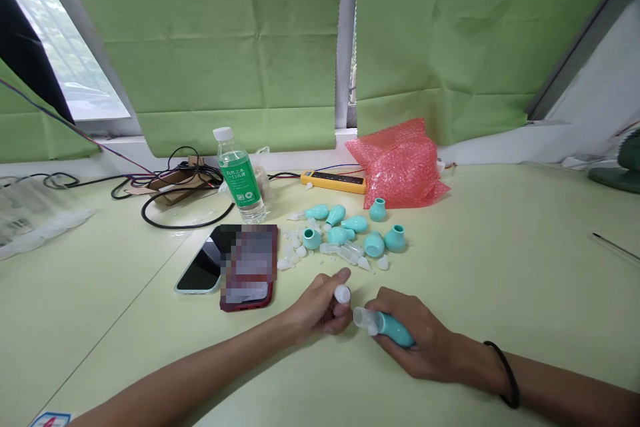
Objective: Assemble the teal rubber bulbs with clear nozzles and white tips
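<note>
Left grip: the left hand [323, 307] pinches a white cap [343, 294] in its fingertips, near centre on the bench [500, 267].
Right grip: the right hand [415, 337] is clenched around a teal bulb [395, 328]; its clear nozzle [363, 318] points left, just short of the cap.
Risk: the cap looks easy to fumble, and it could roll into the loose parts [345, 237] farther off.
Around: a phone [200, 267] and a water bottle [240, 177] lie far left; nothing lies between the hands.

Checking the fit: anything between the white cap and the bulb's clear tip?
Nothing visible between the white cap in the left hand and the clear tip of the teal bulb in the right hand.
</note>
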Demonstrator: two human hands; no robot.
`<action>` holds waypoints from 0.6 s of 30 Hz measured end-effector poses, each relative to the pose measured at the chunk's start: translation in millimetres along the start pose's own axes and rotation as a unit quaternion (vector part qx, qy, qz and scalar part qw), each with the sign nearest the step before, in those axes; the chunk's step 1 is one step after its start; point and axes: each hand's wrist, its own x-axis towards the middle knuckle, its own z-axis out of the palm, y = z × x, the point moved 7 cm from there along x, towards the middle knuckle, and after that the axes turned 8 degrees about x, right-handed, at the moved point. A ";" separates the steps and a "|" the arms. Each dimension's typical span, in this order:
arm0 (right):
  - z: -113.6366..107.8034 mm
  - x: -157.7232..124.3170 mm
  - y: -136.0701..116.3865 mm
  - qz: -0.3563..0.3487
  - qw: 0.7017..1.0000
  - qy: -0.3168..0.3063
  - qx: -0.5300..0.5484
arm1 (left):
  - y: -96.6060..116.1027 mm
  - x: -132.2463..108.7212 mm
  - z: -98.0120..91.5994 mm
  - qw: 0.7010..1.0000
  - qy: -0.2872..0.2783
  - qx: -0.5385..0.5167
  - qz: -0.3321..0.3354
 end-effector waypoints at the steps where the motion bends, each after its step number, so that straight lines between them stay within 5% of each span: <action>1: -2.3 -0.1 0.1 -0.002 1.000 0.017 -0.001 | 1.3 0.6 -4.9 1.000 0.017 0.002 -0.002; 4: -10.4 -0.1 8.1 0.035 0.996 0.084 0.002 | 16.2 -1.2 -27.6 0.975 0.126 0.175 0.048; 8: -10.4 3.0 24.7 0.117 0.988 0.097 0.021 | 26.2 -2.4 -36.0 0.839 0.197 0.500 0.085; 11: -8.9 4.7 31.3 0.169 0.982 0.072 0.034 | 22.6 -1.9 -34.2 0.752 0.216 0.617 0.081; 13: -8.8 4.4 32.1 0.195 0.978 0.054 0.045 | 26.0 -5.9 -31.7 0.730 0.240 0.631 0.109; 18: -8.6 4.7 29.4 0.230 0.967 0.032 0.106 | 47.1 -26.6 -11.9 0.732 0.245 0.560 0.301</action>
